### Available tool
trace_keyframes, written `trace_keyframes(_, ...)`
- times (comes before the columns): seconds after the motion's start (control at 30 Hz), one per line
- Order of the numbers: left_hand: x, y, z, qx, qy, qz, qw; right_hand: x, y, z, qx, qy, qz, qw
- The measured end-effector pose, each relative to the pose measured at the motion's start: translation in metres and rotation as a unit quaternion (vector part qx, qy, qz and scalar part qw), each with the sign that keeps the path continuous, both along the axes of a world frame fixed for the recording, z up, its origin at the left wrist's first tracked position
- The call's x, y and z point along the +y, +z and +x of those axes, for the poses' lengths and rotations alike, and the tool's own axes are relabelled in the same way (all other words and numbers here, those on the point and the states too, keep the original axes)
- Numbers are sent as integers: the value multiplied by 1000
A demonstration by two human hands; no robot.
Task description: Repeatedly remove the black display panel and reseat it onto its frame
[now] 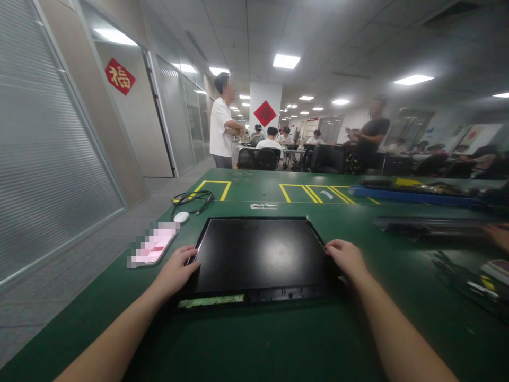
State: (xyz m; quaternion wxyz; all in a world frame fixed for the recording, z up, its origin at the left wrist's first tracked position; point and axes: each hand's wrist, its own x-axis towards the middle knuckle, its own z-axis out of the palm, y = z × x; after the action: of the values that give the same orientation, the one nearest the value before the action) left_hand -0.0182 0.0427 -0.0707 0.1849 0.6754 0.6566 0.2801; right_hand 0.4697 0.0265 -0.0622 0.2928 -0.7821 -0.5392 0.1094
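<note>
A black flat screen panel (260, 252) lies face up on the green table (278, 339), with a strip of circuit board showing along its near edge. My left hand (177, 270) grips the panel's left edge, fingers curled over it. At the right edge my right hand (348, 257) is closed on the panel too. Both forearms reach in from the bottom of the view.
A white mouse (181, 216) and a coiled black cable (193, 199) lie at the far left, a pink-white sheet (153, 244) beside my left hand. A blue tray (413, 195), a dark panel (437, 225) and another person's hand (499, 236) are on the right. People stand and sit beyond.
</note>
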Motion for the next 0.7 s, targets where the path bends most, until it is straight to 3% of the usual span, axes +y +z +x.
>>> trace_keyframes(0.37, 3, -5, 0, 37, 3, -16, 999, -1, 1, -2, 20, -14, -4, 1000)
trace_keyframes(0.57, -14, 14, 1, 92, -97, -16, 991, -2, -2, -1, 11, 2, 4, 1000)
trace_keyframes(0.7, -29, 30, -1, 126, -132, -67, 981, -1, -4, 0, 6, 0, 1, 1000)
